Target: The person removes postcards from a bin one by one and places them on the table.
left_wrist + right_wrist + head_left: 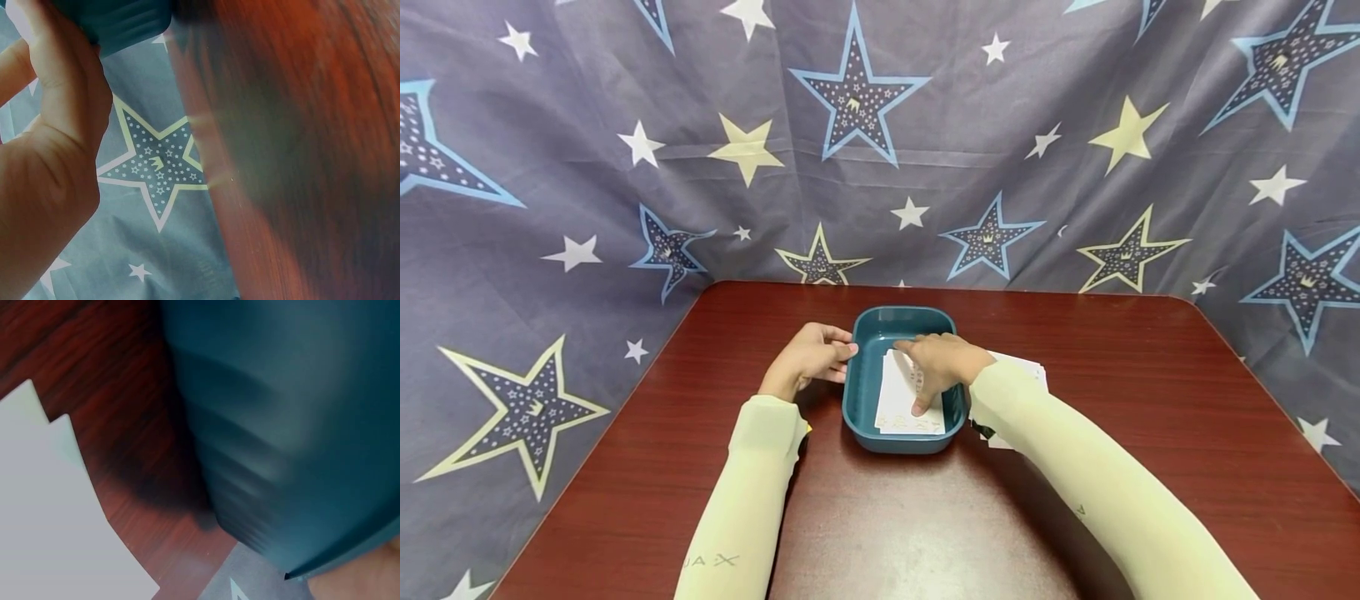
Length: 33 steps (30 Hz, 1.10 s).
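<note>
A dark teal rectangular bin (904,445) stands on the table, with white printed sheets (898,400) lying inside it. At the bin's left side is my left hand (808,358), its fingers and thumb touching the wall near the rim. My right hand (938,362) reaches over the right rim into the bin. Its thumb and fingers are spread over the sheets, and the palm side is hidden. In the left wrist view, the left hand (56,125) lies against the bin (128,25). The right wrist view shows the bin's ribbed outer wall (250,425) and a bit of the right hand (359,575).
More white sheets (1026,368) lie on the table just right of the bin, partly under the right sleeve (1075,454). The reddish-brown wooden table (760,308) meets a grey star-patterned cloth (850,192) behind and at both sides.
</note>
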Available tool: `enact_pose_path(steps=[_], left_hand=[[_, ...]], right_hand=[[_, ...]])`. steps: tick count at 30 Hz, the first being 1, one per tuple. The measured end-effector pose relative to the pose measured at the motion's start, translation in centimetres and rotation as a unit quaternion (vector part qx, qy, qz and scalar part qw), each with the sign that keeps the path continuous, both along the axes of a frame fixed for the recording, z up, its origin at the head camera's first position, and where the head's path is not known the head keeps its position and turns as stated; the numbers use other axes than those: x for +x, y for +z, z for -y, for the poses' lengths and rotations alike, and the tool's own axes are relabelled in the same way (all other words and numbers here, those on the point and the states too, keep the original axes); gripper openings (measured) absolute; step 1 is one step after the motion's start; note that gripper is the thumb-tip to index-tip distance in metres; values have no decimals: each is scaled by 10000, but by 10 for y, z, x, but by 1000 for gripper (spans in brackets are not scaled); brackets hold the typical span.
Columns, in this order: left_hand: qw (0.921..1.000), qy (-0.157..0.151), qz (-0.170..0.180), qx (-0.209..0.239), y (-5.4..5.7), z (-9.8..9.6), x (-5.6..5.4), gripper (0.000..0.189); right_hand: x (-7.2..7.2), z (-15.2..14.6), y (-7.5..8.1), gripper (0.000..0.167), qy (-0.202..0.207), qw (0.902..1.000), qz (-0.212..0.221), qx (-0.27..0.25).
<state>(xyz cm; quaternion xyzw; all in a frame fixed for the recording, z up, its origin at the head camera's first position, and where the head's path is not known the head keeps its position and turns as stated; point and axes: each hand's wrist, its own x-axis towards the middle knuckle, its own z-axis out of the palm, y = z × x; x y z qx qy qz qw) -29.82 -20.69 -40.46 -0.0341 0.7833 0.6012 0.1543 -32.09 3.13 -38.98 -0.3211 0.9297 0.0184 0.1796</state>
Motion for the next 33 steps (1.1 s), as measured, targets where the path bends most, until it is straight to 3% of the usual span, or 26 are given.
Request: enact_pose_path(steps=[10,23,25,28,33], left_hand=[[10000,-43,-56,-29,-1,0,1,40],[10000,-44,-62,-59,1,0,3,40],[10000,-55,-74,-23,1,-1,3,40],[10000,-40,-78,-8,2,-1,3,39],[9999,-84,-116,-49,1,-1,3,39]], right_hand=[[2,-3,0,117,-34,9990,-223,-394],[-2,-7,-1,60,88,9855,-497,-1620],[-3,-9,1,49,84,9791,-439,-1984],[-5,-12,6,29,-58,9611,-208,-2754],[-7,-18,18,17,-686,9132,598,-3973]])
